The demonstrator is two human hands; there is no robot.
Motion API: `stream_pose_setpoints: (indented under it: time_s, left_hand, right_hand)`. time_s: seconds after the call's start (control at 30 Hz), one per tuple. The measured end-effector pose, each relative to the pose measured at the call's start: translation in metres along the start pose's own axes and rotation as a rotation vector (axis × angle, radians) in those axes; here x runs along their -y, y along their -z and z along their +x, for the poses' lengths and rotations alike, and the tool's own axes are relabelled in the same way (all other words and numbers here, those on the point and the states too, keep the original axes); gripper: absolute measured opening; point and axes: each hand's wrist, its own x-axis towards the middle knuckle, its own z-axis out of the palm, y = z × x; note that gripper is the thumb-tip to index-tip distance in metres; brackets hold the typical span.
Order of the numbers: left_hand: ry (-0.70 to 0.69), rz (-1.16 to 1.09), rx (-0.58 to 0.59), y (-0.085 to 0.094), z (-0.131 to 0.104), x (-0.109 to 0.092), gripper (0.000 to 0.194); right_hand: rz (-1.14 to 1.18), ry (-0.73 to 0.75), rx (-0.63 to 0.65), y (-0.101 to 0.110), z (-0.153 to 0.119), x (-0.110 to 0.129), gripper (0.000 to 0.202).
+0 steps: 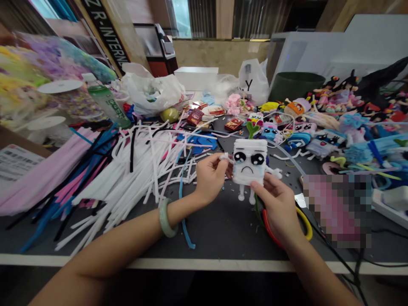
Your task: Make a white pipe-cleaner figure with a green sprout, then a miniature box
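Upright above the table is a white pipe-cleaner doll [250, 174] with a square body, big black eyes, a downturned mouth and a green sprout [253, 130] on top. My right hand [278, 202] is closed on its lower right corner, thumb in front and fingers behind. At its left side, my left hand [212, 176] pinches the doll's small white arm. The other arm and two short legs hang free. Partly hidden below my right hand lies a tool with red and yellow handles [308, 225], perhaps scissors.
Loose white pipe cleaners [127, 182] spread over the left, beside pink bundles [51, 174]. Finished dolls [328, 142] crowd the right. A bottle [108, 102], plastic bags [153, 91] and a dark green pot [295, 87] stand behind. Black cables [357, 263] cross the front right edge.
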Motion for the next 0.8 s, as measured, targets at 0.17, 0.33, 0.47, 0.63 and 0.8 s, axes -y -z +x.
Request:
stream_pose_setpoints:
  time_s: [0.17, 0.33, 0.47, 0.63, 0.8]
  left_hand:
    - [-0.038, 0.064, -0.015, -0.0033, 0.0003, 0.0003, 0.015]
    - [-0.055, 0.123, 0.001, -0.0037, 0.001, 0.0034, 0.018]
    - [-0.067, 0.153, -0.001, -0.0032, 0.0012, 0.0069, 0.018]
    - [-0.071, 0.166, -0.008, -0.004, 0.0004, 0.0082, 0.018]
    - [-0.041, 0.134, -0.02, -0.0064, -0.0004, 0.01, 0.019]
  right_hand:
    - [-0.014, 0.003, -0.015, 0.0, 0.0004, 0.0013, 0.041]
    - [-0.028, 0.007, -0.022, 0.0, 0.0002, 0.0023, 0.041]
    - [-0.042, 0.004, -0.027, -0.0001, 0.0001, 0.0026, 0.042]
    - [-0.043, 0.007, -0.042, -0.0003, 0.0008, 0.0016, 0.04]
    - [-0.019, 0.011, -0.042, 0.0006, 0.0026, 0.0002, 0.042]
